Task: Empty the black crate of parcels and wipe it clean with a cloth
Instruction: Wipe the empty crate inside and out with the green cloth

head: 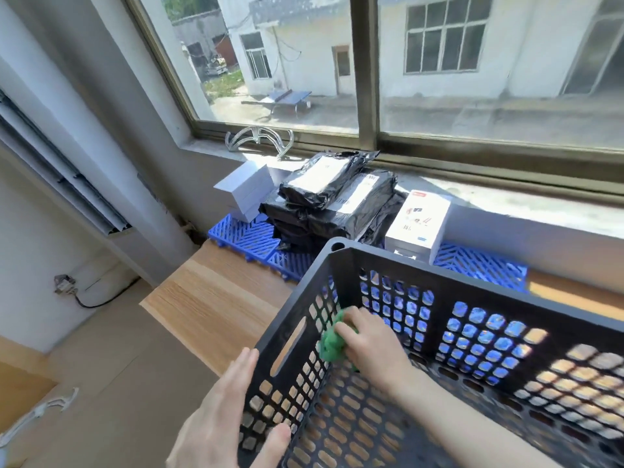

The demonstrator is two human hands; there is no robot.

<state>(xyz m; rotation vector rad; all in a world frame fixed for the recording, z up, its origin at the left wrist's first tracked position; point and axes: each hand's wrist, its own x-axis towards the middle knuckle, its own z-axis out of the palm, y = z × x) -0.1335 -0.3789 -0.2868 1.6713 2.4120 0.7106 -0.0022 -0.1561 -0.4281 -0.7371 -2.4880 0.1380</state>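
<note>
Emptied black crate mid-wipe: right hand clutching green cloth inside, left hand flat outside, parcels piled beyond.

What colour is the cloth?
Green: the cloth in the right hand, head view.

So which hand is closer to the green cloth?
Right. The right hand is inside the black crate, gripping the green cloth against its side wall. The left hand lies flat on the outside of that wall, not touching the cloth.
</note>
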